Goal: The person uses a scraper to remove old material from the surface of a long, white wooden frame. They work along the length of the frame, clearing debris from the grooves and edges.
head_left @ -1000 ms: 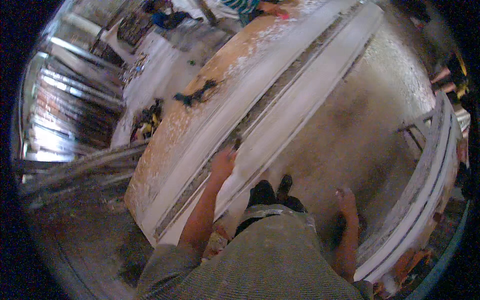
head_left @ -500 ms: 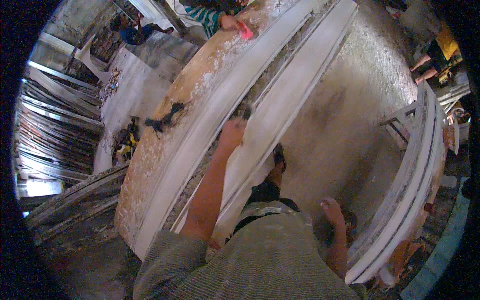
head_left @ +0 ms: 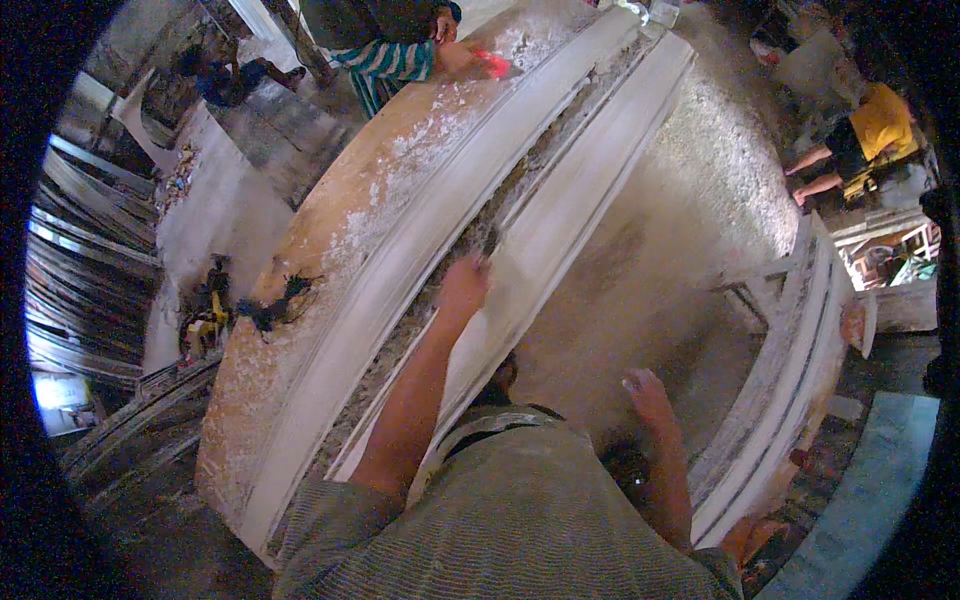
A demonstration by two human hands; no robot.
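Two long pale mouldings, a left one [head_left: 400, 255] and a right one [head_left: 590, 200], run diagonally side by side on a tan, white-dusted panel [head_left: 330, 190]. A rough dark gap [head_left: 485, 225] lies between them. My left hand [head_left: 463, 290] is closed against the right moulding's inner edge, beside that gap. Whatever its fingers hold, if anything, is hidden. My right hand [head_left: 652, 395] hangs over the dusty floor, its fingers loosely bent and apart, with nothing visible in them.
Across the panel, a person in a striped sleeve [head_left: 385, 62] holds a red item [head_left: 492, 66] on it. A curved pale frame [head_left: 775, 390] stands at my right. Another person in yellow [head_left: 882, 120] is at far right. Stacked strips [head_left: 90, 270] fill the left; black strands [head_left: 275, 303] lie on the panel.
The view has shifted, so the panel and frame sit further left. My left hand has slid back slightly along the moulding towards me. More of the person in yellow shows.
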